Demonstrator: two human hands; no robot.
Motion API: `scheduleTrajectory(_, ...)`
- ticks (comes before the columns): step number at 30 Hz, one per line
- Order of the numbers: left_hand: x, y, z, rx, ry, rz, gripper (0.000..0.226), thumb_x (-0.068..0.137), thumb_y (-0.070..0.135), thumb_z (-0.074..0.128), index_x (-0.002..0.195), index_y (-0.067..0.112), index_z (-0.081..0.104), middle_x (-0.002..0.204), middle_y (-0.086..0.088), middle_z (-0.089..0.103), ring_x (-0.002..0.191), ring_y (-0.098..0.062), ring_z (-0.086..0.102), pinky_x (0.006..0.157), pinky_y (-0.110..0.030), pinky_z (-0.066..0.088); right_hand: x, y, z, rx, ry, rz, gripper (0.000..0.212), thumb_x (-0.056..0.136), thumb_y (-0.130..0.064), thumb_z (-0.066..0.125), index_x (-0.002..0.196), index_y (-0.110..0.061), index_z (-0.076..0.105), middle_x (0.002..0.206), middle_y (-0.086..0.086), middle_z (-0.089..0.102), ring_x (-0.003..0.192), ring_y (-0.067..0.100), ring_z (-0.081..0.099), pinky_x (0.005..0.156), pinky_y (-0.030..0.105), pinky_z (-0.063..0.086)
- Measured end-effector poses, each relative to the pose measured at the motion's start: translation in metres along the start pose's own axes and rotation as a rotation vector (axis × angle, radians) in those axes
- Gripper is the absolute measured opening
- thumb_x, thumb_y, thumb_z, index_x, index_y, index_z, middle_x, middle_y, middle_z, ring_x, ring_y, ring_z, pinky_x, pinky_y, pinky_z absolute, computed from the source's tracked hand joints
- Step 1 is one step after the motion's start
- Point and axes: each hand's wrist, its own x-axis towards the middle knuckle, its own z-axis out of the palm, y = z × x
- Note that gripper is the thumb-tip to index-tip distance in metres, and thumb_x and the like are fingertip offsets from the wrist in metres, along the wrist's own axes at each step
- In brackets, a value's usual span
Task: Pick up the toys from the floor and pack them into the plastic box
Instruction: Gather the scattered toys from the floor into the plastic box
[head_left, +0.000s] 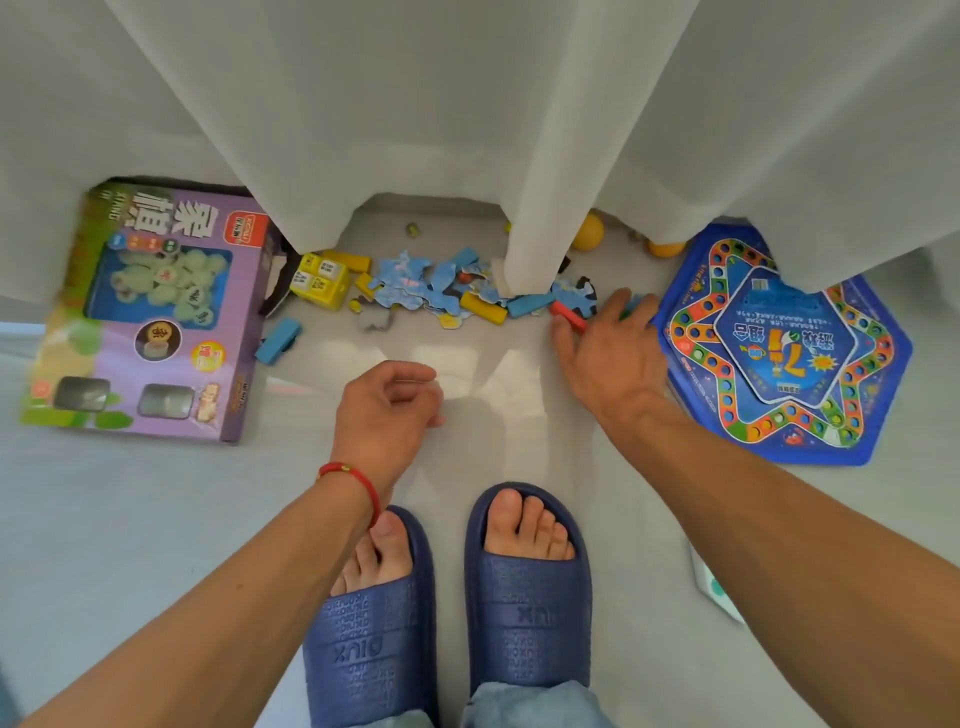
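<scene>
Toys lie scattered along the far edge of the floor (156, 519), where the white curtain (467, 104) hangs down over them. Farthest left we see a purple chess-set box (150, 312) lying flat, then a yellow cube (318, 280) and a loose blue block (279, 340) just beside it. Our left hand (387, 410) hovers above bare floor, fingers loosely curled and holding nothing. Beyond it, blue puzzle pieces (415, 283) and a yellow block (483, 308) sit in a heap, partly tucked under the curtain hem. Our right hand (605, 345) reaches down to the floor with its fingers closing on a red block (568, 315), touching the edge of the blue star-shaped game board (789, 348). Two orange balls (589, 232) rest behind, near the curtain.

No plastic box shows, so we cannot tell where it stands. We judge the risks to be these: the thin red block may slip from a shallow pinch, the flat puzzle pieces may scatter if swept, and small parts hidden under the curtain may be missed.
</scene>
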Motion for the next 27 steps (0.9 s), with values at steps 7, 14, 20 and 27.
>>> scheduleTrajectory(7,0.005,0.016,0.011,-0.197,-0.121,-0.123,0.012,0.086,0.001,0.07,0.097,0.005,0.07,0.09,-0.018,0.073,0.07,-0.018,0.066,0.076,-0.028,0.058,-0.048,-0.003,0.024,0.049,0.065,-0.198,0.045,0.101,-0.043,0.046,0.131,-0.009,0.048,0.14,0.019,0.04,0.116,0.034,0.044,0.084,0.044,0.052)
scheduleTrajectory(14,-0.002,0.014,0.019,-0.285,-0.237,-0.237,0.013,0.091,-0.005,0.06,0.101,0.001,0.067,0.096,-0.02,0.073,0.077,-0.022,0.066,0.071,-0.029,0.058,-0.067,0.019,0.042,0.27,0.049,-0.313,0.023,0.1,-0.022,0.056,0.119,-0.01,0.052,0.136,0.017,0.038,0.122,0.031,0.04,0.096,0.036,0.046)
scheduleTrajectory(20,0.005,0.018,0.035,0.277,-0.242,0.041,0.024,0.099,0.011,0.038,0.093,0.016,0.06,0.073,-0.001,0.057,0.067,-0.02,0.051,0.06,-0.029,0.04,-0.071,0.022,0.04,0.415,0.069,-0.221,0.05,0.094,-0.02,0.067,0.137,-0.005,0.048,0.128,0.016,0.038,0.119,0.024,0.042,0.104,0.027,0.04)
scheduleTrajectory(27,0.011,0.011,0.063,1.121,-0.21,0.74,0.044,0.095,0.041,0.052,0.131,0.016,0.044,0.112,-0.012,0.055,0.101,-0.032,0.052,0.067,-0.037,0.038,-0.057,0.012,0.02,0.555,0.049,-0.257,0.038,0.101,-0.005,0.051,0.138,-0.007,0.045,0.13,0.006,0.032,0.104,0.016,0.054,0.094,0.026,0.048)
